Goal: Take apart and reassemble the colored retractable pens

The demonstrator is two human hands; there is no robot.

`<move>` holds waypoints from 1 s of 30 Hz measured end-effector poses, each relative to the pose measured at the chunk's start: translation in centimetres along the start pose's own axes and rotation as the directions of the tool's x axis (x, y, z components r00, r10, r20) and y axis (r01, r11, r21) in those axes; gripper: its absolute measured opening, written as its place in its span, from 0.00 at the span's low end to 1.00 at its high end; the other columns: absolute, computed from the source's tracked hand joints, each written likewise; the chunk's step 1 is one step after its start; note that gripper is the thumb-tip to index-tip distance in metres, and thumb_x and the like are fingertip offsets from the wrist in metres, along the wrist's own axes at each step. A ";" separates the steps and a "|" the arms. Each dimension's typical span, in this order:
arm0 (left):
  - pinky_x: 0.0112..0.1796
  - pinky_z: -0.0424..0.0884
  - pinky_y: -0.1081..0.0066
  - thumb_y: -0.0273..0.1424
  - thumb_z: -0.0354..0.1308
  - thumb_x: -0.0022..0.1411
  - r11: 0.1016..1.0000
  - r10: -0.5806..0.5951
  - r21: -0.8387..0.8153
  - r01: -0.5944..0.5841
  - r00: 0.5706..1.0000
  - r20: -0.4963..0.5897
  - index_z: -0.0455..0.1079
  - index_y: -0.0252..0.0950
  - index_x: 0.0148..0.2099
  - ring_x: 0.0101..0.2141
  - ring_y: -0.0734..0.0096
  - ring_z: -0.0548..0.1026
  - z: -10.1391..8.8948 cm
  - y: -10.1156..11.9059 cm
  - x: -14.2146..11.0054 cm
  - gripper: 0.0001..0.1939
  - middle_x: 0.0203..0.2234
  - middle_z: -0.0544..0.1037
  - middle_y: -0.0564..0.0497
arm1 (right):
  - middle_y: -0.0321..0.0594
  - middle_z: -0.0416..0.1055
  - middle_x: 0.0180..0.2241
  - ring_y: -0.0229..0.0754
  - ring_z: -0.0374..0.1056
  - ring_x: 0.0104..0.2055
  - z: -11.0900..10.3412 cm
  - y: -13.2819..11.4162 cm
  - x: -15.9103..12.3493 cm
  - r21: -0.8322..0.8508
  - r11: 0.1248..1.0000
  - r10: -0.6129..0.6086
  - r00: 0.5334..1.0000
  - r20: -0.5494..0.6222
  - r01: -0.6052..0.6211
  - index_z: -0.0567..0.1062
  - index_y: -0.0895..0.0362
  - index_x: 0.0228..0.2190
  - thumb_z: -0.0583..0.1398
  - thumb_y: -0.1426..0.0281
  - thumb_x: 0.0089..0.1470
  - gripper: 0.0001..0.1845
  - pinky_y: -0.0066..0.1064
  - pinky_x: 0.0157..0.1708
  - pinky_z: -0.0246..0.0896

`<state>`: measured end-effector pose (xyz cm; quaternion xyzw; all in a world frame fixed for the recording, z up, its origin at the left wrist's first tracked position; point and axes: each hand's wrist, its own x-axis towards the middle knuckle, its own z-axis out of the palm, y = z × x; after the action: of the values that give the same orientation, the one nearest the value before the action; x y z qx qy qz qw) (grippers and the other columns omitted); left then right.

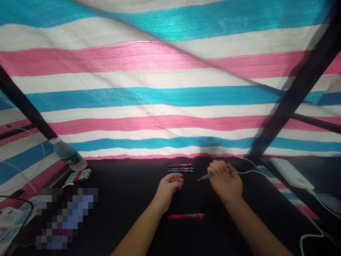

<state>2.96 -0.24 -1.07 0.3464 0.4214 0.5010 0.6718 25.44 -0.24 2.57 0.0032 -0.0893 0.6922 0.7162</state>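
My right hand [226, 179] is closed around a grey pen [205, 177], whose dark tip points left and slightly down. To its left, my left hand [170, 188] has its fingers curled in toward the thumb. Whether anything small sits inside those fingers is hidden. Beyond the hands, a red pen [180, 165], a dark pen [186, 168] and a blue pen [181, 171] lie side by side on the black table [125, 199]. Another red pen [186, 216] lies crosswise between my forearms, nearer to me.
A bottle [68, 154] leans at the back left beside a small box [80, 175]. Below them is a pixelated patch. A power strip [13, 222] with cables is at far left. To the right sits a white power bank [291, 173] with a cable. Striped sheeting [160, 96] hangs behind.
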 end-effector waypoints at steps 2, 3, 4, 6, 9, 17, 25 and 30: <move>0.35 0.68 0.72 0.24 0.71 0.42 1.000 0.002 0.000 -0.002 1.000 -0.002 0.83 0.33 0.39 0.33 0.69 0.75 0.0 0.0 0.0 0.17 0.32 0.81 0.46 | 0.29 0.51 0.24 0.35 0.55 0.25 0.1 0.1 0.0 -0.008 1.000 -0.004 1.000 -0.002 0.004 0.51 0.53 0.25 0.58 0.78 0.56 0.20 0.31 0.24 0.61; 0.35 0.68 0.72 0.24 0.71 0.42 1.000 0.003 0.001 -0.003 1.000 -0.004 0.83 0.33 0.39 0.33 0.70 0.75 0.0 0.0 0.0 0.17 0.32 0.81 0.46 | 0.29 0.51 0.24 0.35 0.55 0.25 0.2 0.1 0.0 -0.008 1.000 -0.003 1.000 -0.004 0.003 0.50 0.53 0.25 0.58 0.78 0.56 0.20 0.31 0.24 0.61; 0.35 0.68 0.72 0.23 0.71 0.42 1.000 0.004 0.002 -0.004 1.000 -0.005 0.83 0.33 0.39 0.33 0.70 0.75 0.0 -0.1 0.0 0.17 0.33 0.81 0.46 | 0.29 0.51 0.24 0.35 0.55 0.25 0.2 0.0 0.0 -0.008 1.000 -0.001 1.000 -0.005 0.001 0.50 0.52 0.25 0.59 0.77 0.56 0.21 0.31 0.24 0.61; 0.35 0.68 0.72 0.23 0.70 0.42 1.000 0.008 -0.001 -0.008 1.000 -0.006 0.83 0.34 0.39 0.33 0.70 0.75 0.0 -0.1 0.0 0.17 0.33 0.81 0.46 | 0.28 0.51 0.24 0.35 0.55 0.25 0.3 0.0 -0.1 -0.002 1.000 0.000 1.000 -0.007 0.000 0.50 0.52 0.25 0.59 0.76 0.57 0.21 0.31 0.24 0.61; 0.35 0.68 0.73 0.23 0.70 0.42 1.000 0.017 -0.009 -0.017 1.000 -0.006 0.82 0.34 0.39 0.33 0.70 0.75 0.0 -0.1 0.0 0.16 0.33 0.81 0.46 | 0.28 0.50 0.24 0.36 0.55 0.25 0.2 -0.1 -0.1 0.005 1.000 0.004 1.000 -0.003 -0.004 0.49 0.52 0.25 0.60 0.75 0.56 0.22 0.31 0.24 0.61; 0.36 0.68 0.72 0.23 0.69 0.43 1.000 0.004 0.009 -0.004 1.000 -0.005 0.82 0.34 0.39 0.33 0.70 0.75 0.0 0.1 -0.1 0.16 0.32 0.80 0.47 | 0.29 0.51 0.24 0.36 0.54 0.24 0.2 0.1 -0.2 -0.058 0.998 0.008 1.000 0.012 -0.007 0.51 0.52 0.24 0.61 0.75 0.56 0.22 0.31 0.25 0.61; 0.38 0.69 0.70 0.31 0.69 0.54 0.987 0.100 0.113 -0.111 0.990 0.098 0.81 0.35 0.43 0.36 0.65 0.76 -0.2 -0.1 0.0 0.13 0.36 0.81 0.45 | 0.30 0.46 0.24 0.40 0.50 0.23 -0.2 1.4 -0.5 -0.406 0.914 0.023 1.000 -0.019 -0.029 0.54 0.51 0.20 0.57 0.53 0.64 0.27 0.36 0.24 0.60; 0.40 0.69 0.68 0.36 0.71 0.57 0.836 0.162 0.451 -0.313 0.926 0.341 0.81 0.37 0.47 0.37 0.63 0.77 0.0 0.5 -1.0 0.16 0.37 0.82 0.46 | 0.33 0.49 0.24 0.42 0.54 0.27 -1.1 3.9 -1.1 -0.548 0.826 0.156 0.988 -0.004 -0.133 0.54 0.52 0.18 0.56 0.51 0.63 0.30 0.41 0.33 0.64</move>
<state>2.64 -1.03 -0.35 0.6270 0.3864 0.3995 0.5459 21.68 -0.99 0.87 -0.1939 -0.2974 0.6898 0.6310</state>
